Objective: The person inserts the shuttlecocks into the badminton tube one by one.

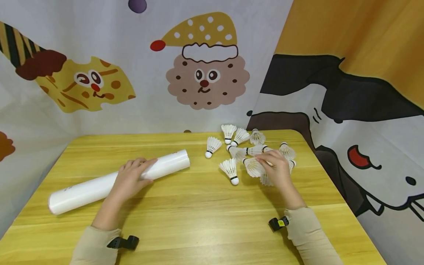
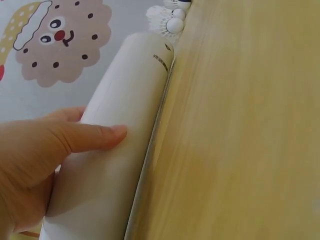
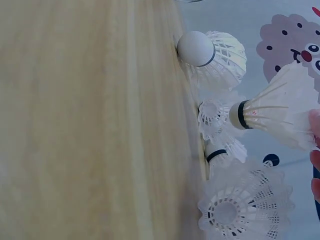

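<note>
A long white tube (image 1: 99,186) lies slanted on the yellow wooden table (image 1: 198,213), left of centre. My left hand (image 1: 134,175) grips it near its middle, and in the left wrist view the thumb (image 2: 95,137) lies across the tube (image 2: 125,115). At the back right lies a loose pile of white feather shuttlecocks (image 1: 238,140). My right hand (image 1: 269,163) pinches one shuttlecock (image 1: 253,167) by its feathers at the pile's near edge. The right wrist view shows that shuttlecock (image 3: 275,107) lifted off the table, cork pointing at the wood, with fingertips (image 3: 315,125) at the frame edge.
Cartoon-printed cloth walls close in the table at the back and on the right. One shuttlecock (image 1: 212,146) stands apart between tube and pile, and another (image 1: 230,170) stands near my right hand. The table's right edge (image 1: 334,191) runs close to the pile.
</note>
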`<state>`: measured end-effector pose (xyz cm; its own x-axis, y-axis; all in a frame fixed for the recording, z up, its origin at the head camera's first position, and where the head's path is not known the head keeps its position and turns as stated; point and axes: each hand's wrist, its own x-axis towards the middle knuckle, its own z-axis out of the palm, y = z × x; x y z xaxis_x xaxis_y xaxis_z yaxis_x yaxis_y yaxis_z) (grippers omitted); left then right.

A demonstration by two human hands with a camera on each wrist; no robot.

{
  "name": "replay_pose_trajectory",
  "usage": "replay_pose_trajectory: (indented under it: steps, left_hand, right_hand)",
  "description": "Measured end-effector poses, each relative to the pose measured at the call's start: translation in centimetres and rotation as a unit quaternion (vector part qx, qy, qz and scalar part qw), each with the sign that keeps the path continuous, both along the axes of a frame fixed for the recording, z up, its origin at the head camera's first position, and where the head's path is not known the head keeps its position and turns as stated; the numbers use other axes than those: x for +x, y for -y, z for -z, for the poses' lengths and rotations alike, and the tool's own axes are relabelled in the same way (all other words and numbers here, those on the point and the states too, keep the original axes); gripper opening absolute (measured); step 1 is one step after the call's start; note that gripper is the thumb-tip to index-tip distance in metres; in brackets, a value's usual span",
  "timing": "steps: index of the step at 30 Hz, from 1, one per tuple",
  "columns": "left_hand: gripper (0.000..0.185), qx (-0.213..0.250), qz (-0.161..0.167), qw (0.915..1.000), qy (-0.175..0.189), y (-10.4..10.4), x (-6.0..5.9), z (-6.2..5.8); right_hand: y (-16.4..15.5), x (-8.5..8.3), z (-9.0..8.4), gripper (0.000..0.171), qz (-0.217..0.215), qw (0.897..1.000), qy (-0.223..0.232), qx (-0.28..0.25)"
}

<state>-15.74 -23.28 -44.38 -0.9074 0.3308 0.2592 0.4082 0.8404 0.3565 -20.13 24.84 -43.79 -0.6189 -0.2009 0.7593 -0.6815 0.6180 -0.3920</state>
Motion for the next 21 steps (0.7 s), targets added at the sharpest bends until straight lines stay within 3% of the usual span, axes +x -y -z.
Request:
replay_pose_trajectory:
  steps: [10,21]
  left_hand:
    - [0.078,0.004,0.025,0.9971,-0.072,-0.4,0.2,-1.1]
    - [0.078,0.017,0.065,0.9916,-0.111,-1.1,0.6,-1.9]
  right_hand:
    - [0.7,0.3,-1.0,0.020,-0.001,0.999,-0.020,-0.036]
    - [1.5,0.6,-2.3,0.020,-0.009,0.996,-0.030,-0.082]
